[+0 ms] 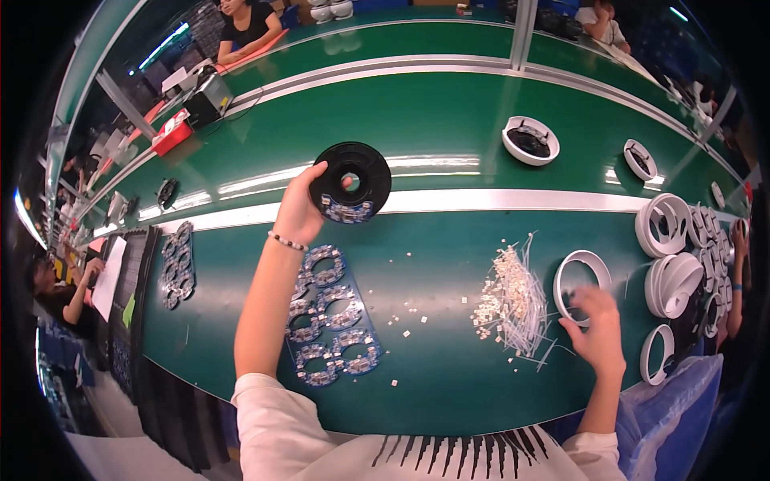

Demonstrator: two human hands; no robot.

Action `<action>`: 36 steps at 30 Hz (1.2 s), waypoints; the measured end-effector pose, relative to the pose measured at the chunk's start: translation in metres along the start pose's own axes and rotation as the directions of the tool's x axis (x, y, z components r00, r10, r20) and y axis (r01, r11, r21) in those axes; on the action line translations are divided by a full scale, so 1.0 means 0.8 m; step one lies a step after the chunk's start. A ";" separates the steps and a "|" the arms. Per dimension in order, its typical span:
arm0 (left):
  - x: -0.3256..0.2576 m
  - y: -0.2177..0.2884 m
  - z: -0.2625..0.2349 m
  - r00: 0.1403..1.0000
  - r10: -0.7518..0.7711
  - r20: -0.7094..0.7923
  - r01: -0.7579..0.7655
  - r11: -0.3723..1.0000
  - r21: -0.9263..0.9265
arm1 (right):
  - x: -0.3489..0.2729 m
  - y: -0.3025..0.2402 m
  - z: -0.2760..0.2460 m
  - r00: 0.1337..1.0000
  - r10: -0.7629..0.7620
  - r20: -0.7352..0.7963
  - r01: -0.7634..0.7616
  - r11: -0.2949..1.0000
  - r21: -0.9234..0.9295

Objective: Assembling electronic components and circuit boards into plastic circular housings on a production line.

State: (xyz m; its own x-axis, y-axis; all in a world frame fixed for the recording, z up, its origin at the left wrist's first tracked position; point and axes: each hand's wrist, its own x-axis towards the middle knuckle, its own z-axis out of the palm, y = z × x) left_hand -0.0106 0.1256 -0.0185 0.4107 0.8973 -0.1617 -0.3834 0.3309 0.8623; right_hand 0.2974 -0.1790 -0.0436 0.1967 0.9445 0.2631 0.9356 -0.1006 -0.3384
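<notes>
My left hand [298, 210] is closed on the edge of a black round plastic disc [372, 164], raised above the table. A curved blue circuit board [346, 210] sits on the disc's lower part, and a hole shows at its centre. My right hand [595, 325] is over the near side of a white plastic ring [559, 280] on the table. Its thumb and fingers are apart, though the fingertips are blurred. The ring looks sharp and still; whether the fingers touch it is unclear. Beside my left forearm lies a panel of several ring-shaped circuit boards [343, 309].
A heap of small white connectors and thin strips [513, 301] lies left of my right hand. Stacked white rings [672, 280] stand at the right, above a clear plastic bag [674, 409]. White housings [530, 142] rest on the green surface beyond the metal rail. Other people sit farther off.
</notes>
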 end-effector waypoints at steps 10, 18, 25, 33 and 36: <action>-0.027 -0.009 -0.002 0.951 0.203 0.233 -0.193 0.979 -0.068 | 0.027 0.041 -0.009 0.952 0.285 0.112 -0.275 0.957 -0.093; -0.032 -0.019 0.025 0.932 0.133 0.336 -0.128 0.991 -0.038 | 0.026 0.067 -0.035 0.936 0.165 0.311 -0.205 0.973 0.102; -0.044 -0.010 0.000 0.943 0.076 0.323 -0.065 0.997 -0.045 | 0.046 0.012 -0.012 0.919 0.122 0.374 -0.029 0.969 -0.245; -0.035 -0.027 0.015 0.925 0.103 0.367 -0.007 0.967 -0.255 | 0.001 0.054 0.009 0.997 -0.055 0.056 0.064 0.980 -0.188; -0.040 -0.025 0.006 0.953 0.071 0.295 -0.006 0.977 -0.214 | 0.013 0.049 -0.010 0.969 -0.097 0.228 0.152 0.959 -0.238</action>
State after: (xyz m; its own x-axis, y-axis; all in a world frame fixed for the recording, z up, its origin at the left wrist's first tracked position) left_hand -0.0117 0.0887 -0.0284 0.6084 0.7921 0.0487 -0.5540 0.3799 0.7408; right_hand 0.3384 -0.1758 -0.0468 0.0333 0.9961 0.0816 0.9972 -0.0276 -0.0699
